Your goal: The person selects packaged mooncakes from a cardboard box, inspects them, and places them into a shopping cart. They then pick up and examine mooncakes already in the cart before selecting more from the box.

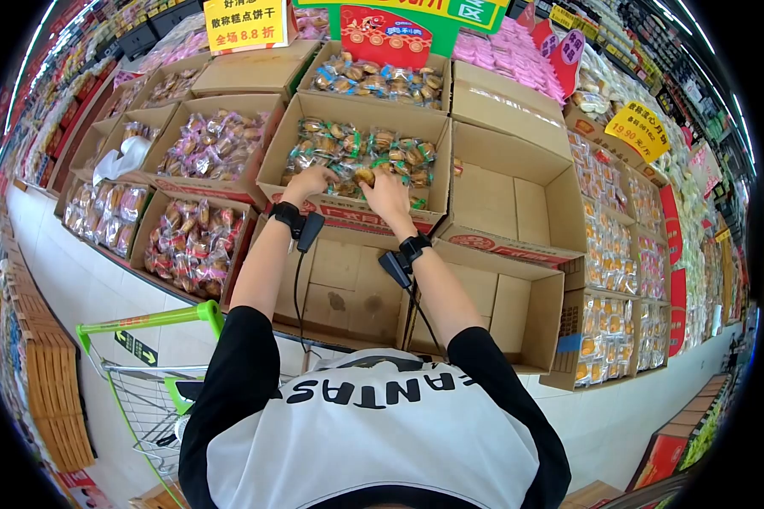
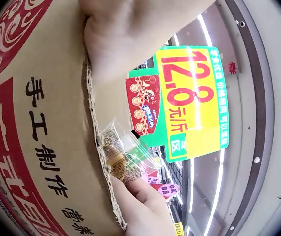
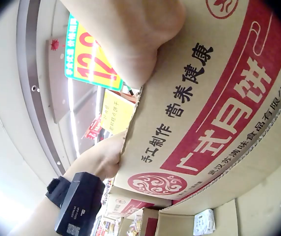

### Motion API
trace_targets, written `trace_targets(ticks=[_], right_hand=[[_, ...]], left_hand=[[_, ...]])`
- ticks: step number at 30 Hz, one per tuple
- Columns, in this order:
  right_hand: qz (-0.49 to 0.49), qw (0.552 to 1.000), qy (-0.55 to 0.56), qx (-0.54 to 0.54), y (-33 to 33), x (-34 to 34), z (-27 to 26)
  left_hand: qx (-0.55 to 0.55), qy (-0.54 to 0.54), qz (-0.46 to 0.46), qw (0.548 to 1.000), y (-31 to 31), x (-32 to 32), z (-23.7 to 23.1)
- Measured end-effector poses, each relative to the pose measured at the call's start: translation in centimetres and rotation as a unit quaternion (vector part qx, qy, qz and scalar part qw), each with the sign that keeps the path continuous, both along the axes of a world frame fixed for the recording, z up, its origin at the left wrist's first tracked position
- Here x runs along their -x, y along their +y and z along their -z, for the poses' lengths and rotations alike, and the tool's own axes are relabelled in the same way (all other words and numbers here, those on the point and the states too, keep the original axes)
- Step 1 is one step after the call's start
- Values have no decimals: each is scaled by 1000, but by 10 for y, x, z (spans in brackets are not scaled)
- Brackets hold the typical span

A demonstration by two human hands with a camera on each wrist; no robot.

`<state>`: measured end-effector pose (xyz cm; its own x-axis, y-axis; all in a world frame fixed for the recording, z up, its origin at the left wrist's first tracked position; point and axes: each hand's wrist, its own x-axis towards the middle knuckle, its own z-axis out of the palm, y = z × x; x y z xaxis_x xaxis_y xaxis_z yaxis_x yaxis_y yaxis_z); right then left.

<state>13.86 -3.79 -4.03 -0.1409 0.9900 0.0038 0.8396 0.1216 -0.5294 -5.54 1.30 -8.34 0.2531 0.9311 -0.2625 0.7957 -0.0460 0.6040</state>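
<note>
A cardboard box holds many mooncakes in clear wrappers with green and blue marks. Both my hands reach over its near wall into it. My right hand pinches one wrapped mooncake, brown and round, just inside the rim in the left wrist view. My left hand is at the box's left side, fingers among the wrapped mooncakes; its fingertips are hidden, so I cannot tell whether they grip one. The right wrist view shows mostly the box's printed outer wall, with the fingers out of sight.
Boxes of wrapped pastries stand to the left, and another box with red wrappers sits nearer. Open cardboard boxes lie to the right and in front. A green-handled shopping cart stands at my left. Price signs rise behind.
</note>
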Motion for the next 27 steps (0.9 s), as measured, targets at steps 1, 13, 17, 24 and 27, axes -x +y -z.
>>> trace_targets(ticks=[1, 13, 17, 24, 27], right_hand=[[-2, 1000, 2, -23, 0, 0, 1], [-2, 1000, -5, -1, 1, 1, 1], [-14, 1000, -6, -10, 1, -1, 2], [-10, 1000, -18, -15, 1, 0, 3], [-6, 1000, -20, -8, 2, 1, 2]], left_hand=[[0, 0, 1, 1000, -1, -1, -2], [14, -126, -22, 992, -1, 3, 2], [-2, -70, 14, 997, -5, -1, -7], [-19, -66, 17, 997, -3, 1, -4], [-56, -61, 30, 996, -5, 1, -6]])
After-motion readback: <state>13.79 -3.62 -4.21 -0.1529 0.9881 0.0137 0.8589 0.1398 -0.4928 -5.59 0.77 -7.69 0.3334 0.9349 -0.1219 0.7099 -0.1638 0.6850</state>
